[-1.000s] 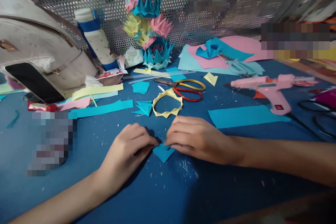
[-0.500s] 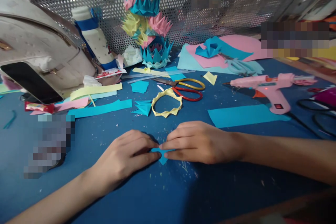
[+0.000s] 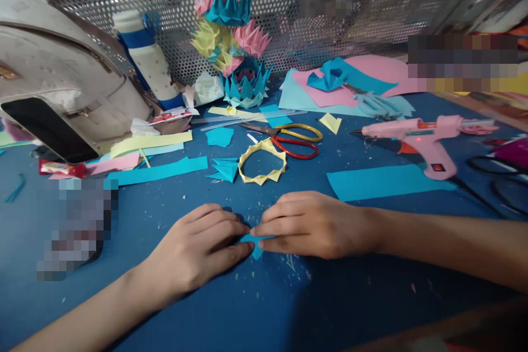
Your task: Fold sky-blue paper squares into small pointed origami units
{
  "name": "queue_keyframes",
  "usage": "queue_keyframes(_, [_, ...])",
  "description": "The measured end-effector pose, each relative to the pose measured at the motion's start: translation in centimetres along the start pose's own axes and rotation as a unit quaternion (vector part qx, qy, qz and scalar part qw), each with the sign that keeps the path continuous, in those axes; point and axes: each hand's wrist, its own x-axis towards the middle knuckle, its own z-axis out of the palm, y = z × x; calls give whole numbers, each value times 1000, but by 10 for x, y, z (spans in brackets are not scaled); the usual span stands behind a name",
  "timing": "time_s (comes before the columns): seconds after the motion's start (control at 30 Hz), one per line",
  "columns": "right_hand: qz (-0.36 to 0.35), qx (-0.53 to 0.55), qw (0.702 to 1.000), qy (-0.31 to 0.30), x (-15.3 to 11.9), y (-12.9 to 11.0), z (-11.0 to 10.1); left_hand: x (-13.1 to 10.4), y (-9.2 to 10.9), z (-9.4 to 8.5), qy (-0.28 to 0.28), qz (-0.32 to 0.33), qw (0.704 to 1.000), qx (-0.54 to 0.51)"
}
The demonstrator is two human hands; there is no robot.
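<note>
A small piece of folded blue paper [image 3: 257, 251] lies on the table, its pointed lower end facing me. My left hand [image 3: 200, 245] presses on its left side with thumb and fingers. From the right, my right hand [image 3: 315, 225] holds the other side down, and the fingertips of both hands nearly meet over it. Much of the paper is hidden under the fingers. Just beyond my hands are a ring of folded yellow paper [image 3: 261, 180] and some pointed blue folded pieces [image 3: 225, 169].
Scissors [image 3: 274, 132] with red and yellow handles lie behind the ring. To the right are a blue paper strip [image 3: 379, 181] and a pink glue gun [image 3: 429, 135] with its cord. A phone [image 3: 49, 129], a bottle [image 3: 146, 58] and a tower of folded paper [image 3: 246, 88] stand farther back.
My left thumb has shifted slightly towards me and to the right on the blue paper. Both hands otherwise stay in place.
</note>
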Motion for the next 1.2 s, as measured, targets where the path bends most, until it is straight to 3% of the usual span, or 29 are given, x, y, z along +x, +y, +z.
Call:
queue_keyframes(0.2, [-28, -28, 999, 10, 0, 1, 2, 4, 4, -5, 16, 66, 993, 94])
queue_keyframes(0.4, [-42, -17, 999, 8, -2, 4, 3, 2, 11, -11, -73, 97, 990, 77])
queue_keyframes(0.57, [13, 36, 999, -15, -3, 4, 4, -2, 13, -10, -108, 85, 989, 49])
queue_keyframes(0.8, [62, 20, 997, -45, 2, 5, 5, -4, 12, -11, -136, 49, 990, 1])
queue_keyframes(1.07, [12, -37, 996, -79, 31, 16, 8, -3, 10, -12, -140, 46, 989, -1])
queue_keyframes(1.2, [6, -64, 995, -76, 30, 12, 7, -3, 9, -11, -131, 50, 990, 4])
